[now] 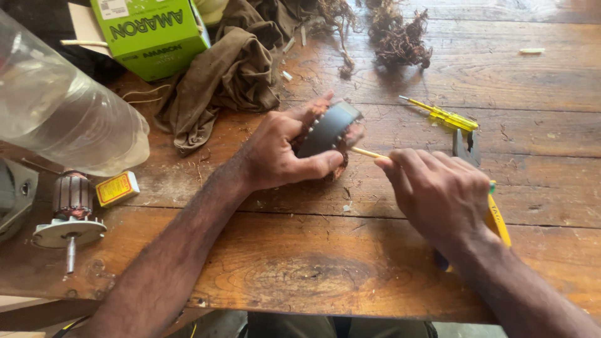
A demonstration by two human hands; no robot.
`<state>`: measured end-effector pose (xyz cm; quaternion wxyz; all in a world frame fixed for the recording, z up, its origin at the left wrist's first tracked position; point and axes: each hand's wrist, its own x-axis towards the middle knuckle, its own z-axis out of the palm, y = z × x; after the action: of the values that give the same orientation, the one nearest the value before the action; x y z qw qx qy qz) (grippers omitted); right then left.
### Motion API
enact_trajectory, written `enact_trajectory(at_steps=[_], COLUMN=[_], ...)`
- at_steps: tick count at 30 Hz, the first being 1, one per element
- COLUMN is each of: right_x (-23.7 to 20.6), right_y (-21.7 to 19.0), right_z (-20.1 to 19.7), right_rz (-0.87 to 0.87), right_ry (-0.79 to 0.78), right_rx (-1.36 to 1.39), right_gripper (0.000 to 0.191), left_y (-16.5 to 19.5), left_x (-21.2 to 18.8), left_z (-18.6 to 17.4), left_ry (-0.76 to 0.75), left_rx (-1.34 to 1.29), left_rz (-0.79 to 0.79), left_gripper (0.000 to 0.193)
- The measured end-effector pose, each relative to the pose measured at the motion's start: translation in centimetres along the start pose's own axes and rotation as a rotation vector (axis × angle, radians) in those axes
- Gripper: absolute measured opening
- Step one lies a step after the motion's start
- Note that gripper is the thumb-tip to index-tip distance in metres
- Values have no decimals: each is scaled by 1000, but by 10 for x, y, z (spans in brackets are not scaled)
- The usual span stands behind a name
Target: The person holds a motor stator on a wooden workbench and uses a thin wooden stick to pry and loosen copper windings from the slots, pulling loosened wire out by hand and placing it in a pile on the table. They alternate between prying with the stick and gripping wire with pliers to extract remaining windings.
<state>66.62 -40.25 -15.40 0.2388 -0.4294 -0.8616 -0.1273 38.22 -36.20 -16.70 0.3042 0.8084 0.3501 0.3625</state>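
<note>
My left hand (pixel 278 150) grips a dark round motor stator (pixel 327 130) with copper windings, holding it on edge on the wooden table (pixel 300 269). My right hand (pixel 438 191) pinches a thin pale stick (pixel 365 152) whose tip points into the stator's side. Under my right hand lie pliers with yellow handles (pixel 498 219), their grey jaws (pixel 466 147) showing above the knuckles.
A yellow screwdriver (pixel 444 116) lies behind the right hand. A brown cloth (pixel 225 75), a green box (pixel 153 31) and a clump of old wire (pixel 400 37) sit at the back. On the left stand a clear plastic bottle (pixel 62 112), a rotor (pixel 71 213) and a small yellow box (pixel 116 188).
</note>
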Motion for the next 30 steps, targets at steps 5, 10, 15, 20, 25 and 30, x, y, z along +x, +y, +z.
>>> enact_trajectory(at_steps=[5,10,15,20,25,30], right_x=[1,-2,-2,-2,-2,1], right_y=[22,35,31,30,34,33], right_z=[-2,-12,-15,-15,-16,-12], right_rz=[46,33,15,14,-63,-46], right_ry=[17,-24,-47,-58,-29,-55], right_rx=[21,-85,-107,-80,-105,-103], right_gripper=[28,36,37,35,34,33], left_y=[-7,-14,-11,-6,-5,-5], left_x=[-1,1,-3,-1,0,0], left_z=[-5,-12,-7,17,25,20], left_ry=[31,59,111,153,231,221], left_rx=[71,230,76,136,152,128], left_rz=[120,140,209,265,277,289], left_gripper=[55,76,69,68,57,55])
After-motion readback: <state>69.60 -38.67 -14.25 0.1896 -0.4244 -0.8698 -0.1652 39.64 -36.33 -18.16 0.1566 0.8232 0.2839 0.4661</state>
